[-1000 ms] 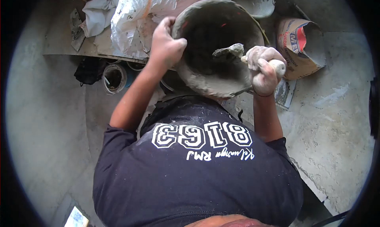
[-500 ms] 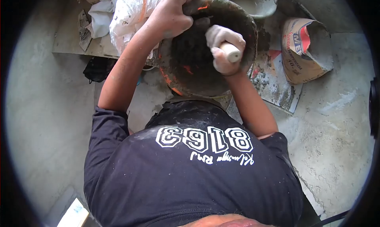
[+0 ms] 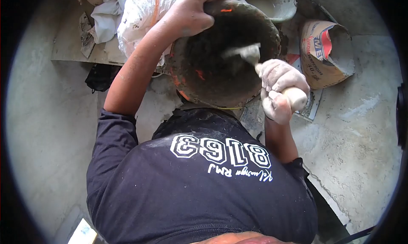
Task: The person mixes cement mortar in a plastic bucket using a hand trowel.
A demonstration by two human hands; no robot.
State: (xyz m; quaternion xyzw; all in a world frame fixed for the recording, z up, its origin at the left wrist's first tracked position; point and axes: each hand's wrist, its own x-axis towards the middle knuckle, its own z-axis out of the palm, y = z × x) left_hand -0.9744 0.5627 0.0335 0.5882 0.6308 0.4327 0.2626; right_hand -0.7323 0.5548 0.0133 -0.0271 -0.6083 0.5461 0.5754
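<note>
A wide, dark bucket (image 3: 191,83), crusted with dried cement and showing orange patches, is tilted with its mouth toward me. My left hand (image 3: 195,14) is closed on its far left rim, with some fingers hidden. Over the bucket's right side, my right hand (image 3: 282,89), coated in pale grey dust, is wrapped round the light handle of a trowel (image 3: 250,53). The trowel's blade, partly blurred, points into the bucket's mouth. What lies in the dark bottom of the bucket is hard to make out.
An open paper cement bag (image 3: 312,67) stands at the right. White plastic sacks (image 3: 140,14) lie at the far left, and a pale basin (image 3: 278,8) is behind the bucket. A black item (image 3: 101,77) rests on the concrete floor (image 3: 51,129).
My right hand has moved right and nearer to me, lifting the trowel so its blade now shows. The bucket has shifted slightly, with my left hand still on its rim.
</note>
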